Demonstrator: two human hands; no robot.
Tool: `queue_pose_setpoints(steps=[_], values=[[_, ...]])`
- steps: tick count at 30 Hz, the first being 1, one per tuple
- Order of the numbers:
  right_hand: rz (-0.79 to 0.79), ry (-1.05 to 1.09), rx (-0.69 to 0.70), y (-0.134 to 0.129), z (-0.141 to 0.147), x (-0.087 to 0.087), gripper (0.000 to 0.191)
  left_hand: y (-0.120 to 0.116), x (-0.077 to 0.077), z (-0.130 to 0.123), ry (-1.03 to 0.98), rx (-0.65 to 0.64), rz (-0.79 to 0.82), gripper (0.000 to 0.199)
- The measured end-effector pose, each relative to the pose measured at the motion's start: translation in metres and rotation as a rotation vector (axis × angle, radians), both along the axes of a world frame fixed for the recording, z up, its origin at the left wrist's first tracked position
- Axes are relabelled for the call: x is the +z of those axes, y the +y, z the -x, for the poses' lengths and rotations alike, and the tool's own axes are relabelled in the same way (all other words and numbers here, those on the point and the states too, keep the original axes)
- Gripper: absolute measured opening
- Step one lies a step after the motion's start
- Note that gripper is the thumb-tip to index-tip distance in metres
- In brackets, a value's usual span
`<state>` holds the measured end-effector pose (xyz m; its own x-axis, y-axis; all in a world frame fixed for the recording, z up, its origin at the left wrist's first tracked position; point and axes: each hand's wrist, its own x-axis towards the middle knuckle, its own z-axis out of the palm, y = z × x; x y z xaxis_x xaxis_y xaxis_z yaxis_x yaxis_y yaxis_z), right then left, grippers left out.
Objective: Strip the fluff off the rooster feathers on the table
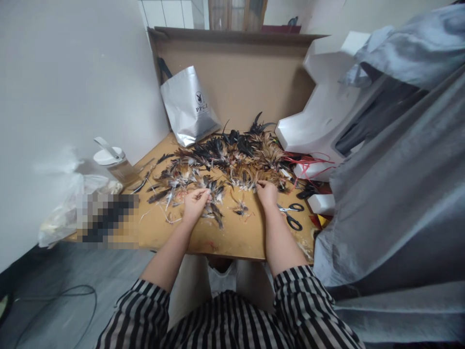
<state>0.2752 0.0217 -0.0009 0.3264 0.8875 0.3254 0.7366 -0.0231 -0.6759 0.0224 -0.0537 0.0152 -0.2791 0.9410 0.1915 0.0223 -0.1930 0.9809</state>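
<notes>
My left hand (195,203) is closed in a pinch beside a small bunch of dark and white feathers (217,191). Whatever lies between its fingertips is too small to make out. My right hand (268,194) has its fingers curled together at the front edge of a pile of brown feathers (267,150); what they grip is hidden. Between the hands lies a loose tuft of feathers (240,208). Black feathers (214,148) spread across the back of the wooden table (232,242). Black-handled scissors (293,218) rest just right of my right wrist.
A silver bag (189,106) leans against the cardboard panel (250,68) behind. At left stand a lidded jar (119,165) and a white plastic bag (69,208). Red ribbon strands (312,160), white foam (308,111) and a grey curtain (392,184) border the right side.
</notes>
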Motion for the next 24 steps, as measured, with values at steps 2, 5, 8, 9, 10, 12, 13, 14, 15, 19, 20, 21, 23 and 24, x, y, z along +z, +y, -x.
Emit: queue_pose_setpoints(steps=[2, 5, 8, 9, 10, 12, 13, 14, 15, 19, 20, 21, 23, 24], values=[[-0.055, -0.005, -0.016, -0.002, 0.001, 0.003, 0.026, 0.0, 0.001, 0.001, -0.007, 0.01, 0.001, 0.031], [-0.232, 0.014, -0.046, -0.006, 0.006, 0.012, 0.029, 0.001, 0.001, 0.003, -0.012, 0.025, -0.01, 0.031], [-0.363, 0.048, -0.047, -0.011, 0.011, 0.023, 0.026, 0.003, 0.001, 0.005, -0.005, 0.056, -0.023, 0.032], [-0.401, 0.063, -0.04, -0.013, 0.013, 0.026, 0.026, 0.003, 0.001, 0.006, -0.002, 0.07, -0.028, 0.032], [-0.434, 0.077, -0.028, -0.015, 0.015, 0.029, 0.025, 0.004, 0.002, 0.006, 0.001, 0.084, -0.033, 0.033], [-0.482, 0.099, 0.02, -0.018, 0.02, 0.032, 0.025, 0.004, 0.002, 0.008, 0.015, 0.104, -0.049, 0.033], [-0.494, 0.105, 0.056, -0.02, 0.024, 0.033, 0.025, 0.004, 0.002, 0.009, 0.018, 0.114, -0.055, 0.033], [-0.496, 0.109, 0.102, -0.022, 0.028, 0.034, 0.024, 0.004, 0.001, 0.009, 0.019, 0.113, -0.061, 0.033], [-0.487, 0.111, 0.16, -0.024, 0.033, 0.033, 0.023, 0.004, 0.001, 0.01, 0.018, 0.115, -0.066, 0.033], [-0.288, 0.074, 0.491, -0.033, 0.056, 0.026, 0.018, 0.004, 0.001, 0.011, 0.036, 0.118, -0.078, 0.032], [-0.21, 0.057, 0.568, -0.035, 0.061, 0.023, 0.018, 0.004, 0.001, 0.011, 0.043, 0.117, -0.082, 0.031], [-0.135, 0.038, 0.636, -0.038, 0.066, 0.021, 0.019, 0.003, 0.001, 0.011, 0.05, 0.115, -0.088, 0.031], [-0.004, -0.004, 0.733, -0.043, 0.074, 0.019, 0.022, 0.003, 0.002, 0.011, 0.059, 0.114, -0.102, 0.031], [0.051, -0.028, 0.765, -0.047, 0.077, 0.019, 0.025, 0.003, 0.003, 0.011, 0.061, 0.115, -0.11, 0.031]])
